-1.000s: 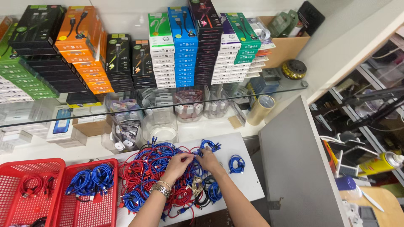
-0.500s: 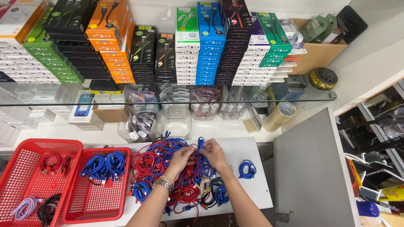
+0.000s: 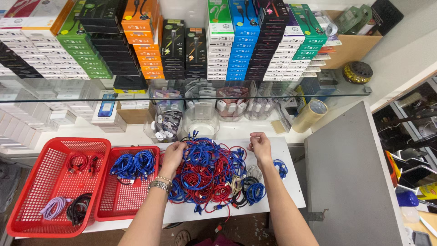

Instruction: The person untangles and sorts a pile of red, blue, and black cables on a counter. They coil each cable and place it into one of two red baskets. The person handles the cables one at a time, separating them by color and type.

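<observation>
A tangled pile of blue, red, black and white cables point(image 3: 209, 175) lies on the white counter point(image 3: 291, 191). My left hand point(image 3: 173, 156), with a metal bracelet at the wrist, grips blue cable loops at the pile's upper left edge. My right hand point(image 3: 260, 146) is closed in a fist at the pile's upper right edge and seems to pinch a thin strand of the same blue cable. The two hands are well apart. A small blue coil point(image 3: 281, 167) lies alone to the right of my right forearm.
Two red baskets stand to the left: the near one point(image 3: 132, 205) holds blue coils, the far one point(image 3: 32, 191) red, purple and black coils. Behind are clear tubs of adapters point(image 3: 200, 114), a glass shelf, stacked boxes and a tape roll point(image 3: 309, 115). A grey panel point(image 3: 350, 182) is on the right.
My hands were together on a blue cable at the pile's middle; they have moved apart, the left to the left edge and the right to the right. The view shifted left.
</observation>
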